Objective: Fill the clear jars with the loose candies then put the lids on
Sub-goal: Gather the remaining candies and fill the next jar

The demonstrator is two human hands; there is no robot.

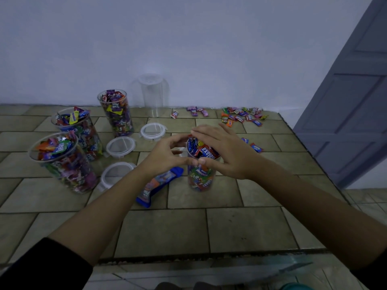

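Both hands meet at the near jar [201, 176], which stands upright on the tiled table [209, 227], right of centre and packed with wrapped candies up past its rim. The left hand [167, 153] grasps it - fingers and thumb curve round the left side of the jar's mouth. The right hand [226, 151] is released: its fingers lie straight and flat over the candies heaped at the top, while the thumb touches the near side of the rim, just beside the left thumb.

A blue candy bag [159, 185] lies flat on the table just left of this jar, partly under the left forearm. Further left lie three clear lids [120, 146] with pale rims, one far, one in the middle and one near, none on a jar. Left of them stand three filled jars [69, 164], all lidless and heaped with candies, the farthest of them close to the wall. An empty jar [154, 95] stands at the far edge against the wall, right of that one.

Loose candies [243, 117] are scattered along the far right of the table - a thick cluster near the corner, a few more towards the empty jar, and two just right of the right hand. A grey door [345, 101] stands beyond the table's right edge
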